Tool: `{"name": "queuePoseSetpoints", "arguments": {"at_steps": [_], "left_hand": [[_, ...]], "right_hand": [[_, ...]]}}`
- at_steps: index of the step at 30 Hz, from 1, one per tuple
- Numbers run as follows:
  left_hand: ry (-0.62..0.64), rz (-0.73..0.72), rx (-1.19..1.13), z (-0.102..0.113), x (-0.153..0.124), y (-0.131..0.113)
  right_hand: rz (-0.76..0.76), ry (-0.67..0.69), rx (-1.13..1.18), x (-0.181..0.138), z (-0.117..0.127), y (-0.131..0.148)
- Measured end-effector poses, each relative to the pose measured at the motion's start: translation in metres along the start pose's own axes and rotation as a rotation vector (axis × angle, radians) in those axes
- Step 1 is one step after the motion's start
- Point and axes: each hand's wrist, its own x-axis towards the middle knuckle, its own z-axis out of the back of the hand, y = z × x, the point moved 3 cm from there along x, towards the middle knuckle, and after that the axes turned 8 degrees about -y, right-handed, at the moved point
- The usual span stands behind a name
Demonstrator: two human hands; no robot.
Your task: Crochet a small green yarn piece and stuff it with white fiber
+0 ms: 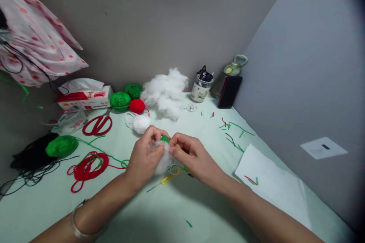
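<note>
My left hand (145, 154) is closed around a small green knitted piece (164, 138) and a tuft of white stuffing (163, 161) hanging below it. Thumb and fingers of my right hand (189, 152) pinch close against the right side of the same green piece; what they grip is hidden. Just below both hands, a yellow-handled hook (171, 177) lies on the table with its thin metal shaft pointing left. A pale loop of yarn (174, 168) shows beside the stuffing.
Yarn balls, red-handled scissors (97, 125) and a tissue box (85, 97) stand at left. A heap of white stuffing (165, 93) lies at the back, near a pen cup (201, 88), a bottle (220, 83) and a phone (229, 92). White paper (273, 186) and yarn scraps lie right.
</note>
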Motion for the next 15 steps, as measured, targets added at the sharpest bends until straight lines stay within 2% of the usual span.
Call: {"name": "queuePoseSetpoints", "arguments": {"at_steps": [7, 11, 15], "left_hand": [[0.098, 0.195, -0.160, -0.006, -0.007, 0.002], [0.122, 0.244, -0.166, -0.004, -0.011, 0.002], [0.146, 0.247, -0.232, -0.004, -0.010, 0.003]], "right_hand": [[0.078, -0.159, -0.118, 0.009, 0.006, -0.013], [0.075, -0.246, -0.106, 0.011, 0.015, -0.011], [0.076, -0.265, -0.099, 0.012, 0.018, -0.008]]}}
